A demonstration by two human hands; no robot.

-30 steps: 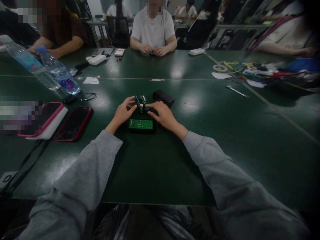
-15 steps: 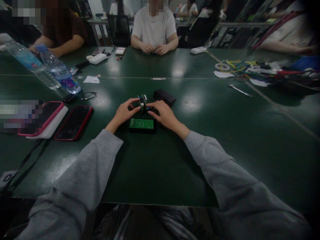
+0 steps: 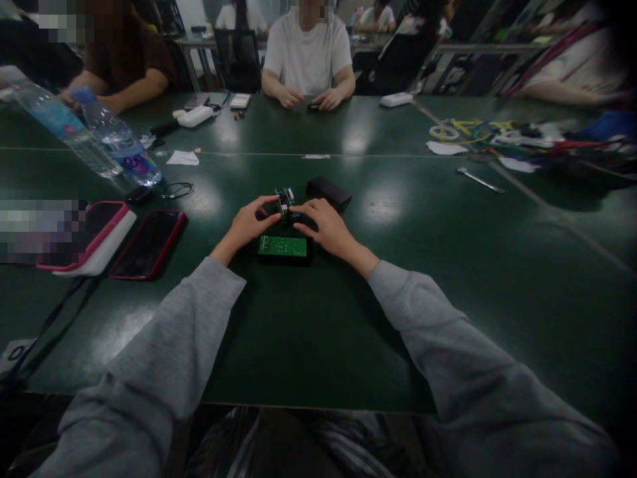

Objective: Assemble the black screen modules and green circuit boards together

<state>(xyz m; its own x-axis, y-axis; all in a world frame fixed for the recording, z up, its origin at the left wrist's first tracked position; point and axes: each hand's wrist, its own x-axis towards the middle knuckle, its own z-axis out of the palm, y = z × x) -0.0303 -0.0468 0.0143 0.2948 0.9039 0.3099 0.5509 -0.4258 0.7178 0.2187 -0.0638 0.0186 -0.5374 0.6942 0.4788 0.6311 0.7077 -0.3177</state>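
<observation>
At mid-table, head view: left hand (image 3: 249, 224) and right hand (image 3: 326, 227), fingers narrow, hold a small green-and-black circuit-board assembly (image 3: 285, 207); exact right grip hard to tell. Pose matches half a second ago. Dark-green table (image 3: 318, 338): near edge well apart. Black rectangular case (image 3: 284, 260) with flat green board (image 3: 283, 245) just nearer; black oblong box (image 3: 329, 191) just beyond right hand.
</observation>
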